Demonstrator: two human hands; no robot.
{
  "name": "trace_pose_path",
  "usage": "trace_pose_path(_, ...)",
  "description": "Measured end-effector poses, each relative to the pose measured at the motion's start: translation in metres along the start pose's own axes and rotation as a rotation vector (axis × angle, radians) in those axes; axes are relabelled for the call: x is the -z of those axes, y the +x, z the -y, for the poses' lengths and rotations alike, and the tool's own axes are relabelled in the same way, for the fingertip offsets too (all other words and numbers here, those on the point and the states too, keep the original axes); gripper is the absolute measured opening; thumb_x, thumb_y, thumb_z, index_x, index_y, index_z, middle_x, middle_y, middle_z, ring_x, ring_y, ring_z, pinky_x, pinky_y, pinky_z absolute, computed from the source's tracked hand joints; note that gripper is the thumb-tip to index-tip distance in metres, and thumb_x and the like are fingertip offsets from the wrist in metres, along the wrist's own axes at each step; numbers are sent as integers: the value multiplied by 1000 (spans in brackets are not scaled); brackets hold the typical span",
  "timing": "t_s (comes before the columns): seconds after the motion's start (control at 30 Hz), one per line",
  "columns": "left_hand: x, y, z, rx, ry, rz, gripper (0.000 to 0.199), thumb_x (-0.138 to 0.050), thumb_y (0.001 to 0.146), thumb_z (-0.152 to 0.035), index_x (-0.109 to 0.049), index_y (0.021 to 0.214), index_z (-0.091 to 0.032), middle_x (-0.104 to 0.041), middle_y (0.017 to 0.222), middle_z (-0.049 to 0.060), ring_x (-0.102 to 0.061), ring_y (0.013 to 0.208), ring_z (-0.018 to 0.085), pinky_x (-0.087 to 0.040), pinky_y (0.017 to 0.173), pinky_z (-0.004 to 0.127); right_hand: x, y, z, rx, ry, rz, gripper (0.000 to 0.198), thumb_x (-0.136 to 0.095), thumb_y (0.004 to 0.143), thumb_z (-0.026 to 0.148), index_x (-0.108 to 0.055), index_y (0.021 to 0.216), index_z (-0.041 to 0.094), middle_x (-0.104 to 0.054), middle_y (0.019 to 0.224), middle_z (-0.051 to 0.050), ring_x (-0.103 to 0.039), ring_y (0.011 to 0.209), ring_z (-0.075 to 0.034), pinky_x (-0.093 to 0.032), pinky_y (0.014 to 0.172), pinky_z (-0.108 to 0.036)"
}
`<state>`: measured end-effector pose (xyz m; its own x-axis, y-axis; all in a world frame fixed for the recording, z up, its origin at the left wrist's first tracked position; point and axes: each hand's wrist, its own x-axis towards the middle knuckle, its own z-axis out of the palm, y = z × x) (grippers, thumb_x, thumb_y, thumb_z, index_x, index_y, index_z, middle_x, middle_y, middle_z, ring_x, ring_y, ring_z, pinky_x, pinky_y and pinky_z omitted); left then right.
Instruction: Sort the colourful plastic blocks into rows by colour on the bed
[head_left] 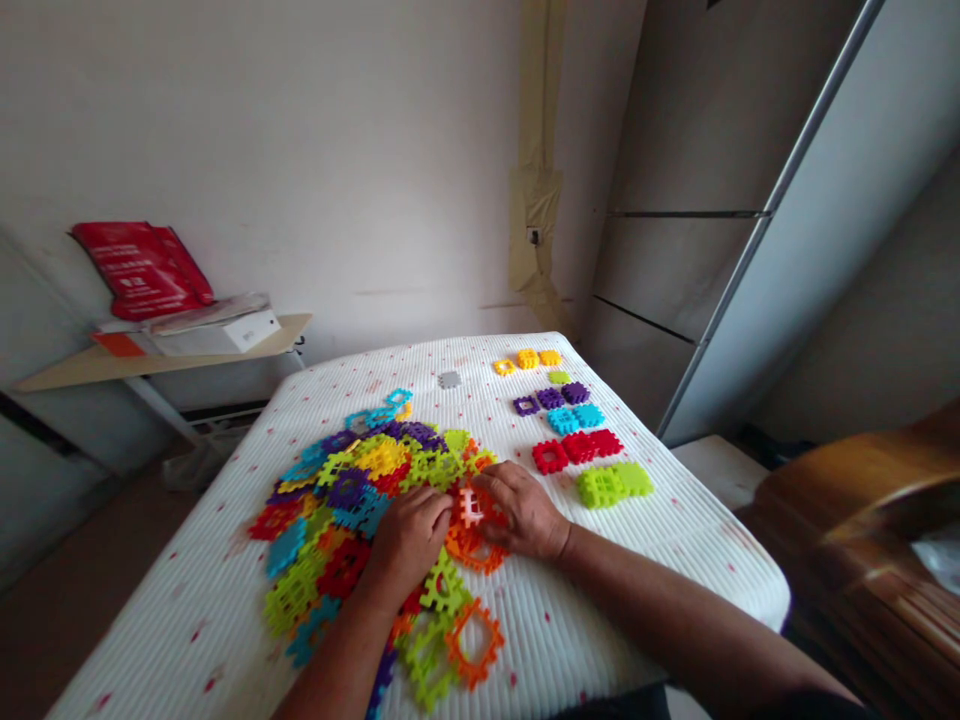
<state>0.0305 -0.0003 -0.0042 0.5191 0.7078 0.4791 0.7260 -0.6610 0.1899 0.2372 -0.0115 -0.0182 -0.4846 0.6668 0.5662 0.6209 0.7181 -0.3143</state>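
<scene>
A pile of colourful plastic interlocking tiles (349,490) with notched edges spreads over the left and middle of the table. At its right edge my right hand (525,512) curls its fingers around an orange interlocking tile (471,507) with a window-like cutout. More orange tiles (476,552) lie just beneath that hand. My left hand (411,540) is close beside it, fingers bent together over the pile; whatever is under its fingertips is hidden. Nearer to me lies an orange ring-shaped tile (475,645).
On the right stand sorted groups: yellow tiles (527,358), purple tiles (550,398), blue tiles (575,417), red tiles (577,447) and green tiles (615,484). A grey tile (449,380) lies farther back. Left is a shelf with a red bag (142,268); a cabinet (675,220) stands right.
</scene>
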Motion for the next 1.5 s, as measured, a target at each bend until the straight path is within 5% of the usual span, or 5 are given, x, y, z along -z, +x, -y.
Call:
trace_pose_path(0.5,-3,-2,1,14,-7,-4,20,-48,78,-7,-63,78,-20,-64,74,3,-59,75,17,-46,69,29,4,0,2,-14,59,-17,50,-59,75,35,-47,120,17,-54,110,-13,-51,99,-26,-45,84,-42)
trace_pose_path(0.8,6,-2,2,71,-75,-72,30,-44,74,0,-65,85,-18,-66,82,5,-61,81,17,-50,75,30,8,-9,2,-412,136,-38,40,-61,73,25,-50,111,19,-54,97,-6,-55,70,-15,-49,64,-30)
trace_pose_path(1.13,90,-5,9,216,-248,-380,20,-45,84,-20,-64,89,-20,-66,90,4,-61,88,16,-50,81,31,3,-15,13,-237,-17,-18,41,-58,76,29,-48,113,16,-56,106,-13,-54,95,-26,-46,82,-41)
trace_pose_path(1.27,107,-54,16,122,-19,-222,50,-58,76,-39,-50,123,-23,-56,122,9,-51,112,25,-44,93,41,-1,-13,15,-168,23,-77,42,-60,75,32,-47,112,16,-54,111,-15,-49,104,-29,-42,87,-47)
trace_pose_path(1.5,47,-140,1,37,282,150,110,-63,45,-74,-27,140,-31,-17,150,14,-24,130,45,-23,99,63,-24,-10,28,-283,54,-44,40,-63,72,36,-49,104,17,-25,144,-19,-29,129,-33,-33,97,-52)
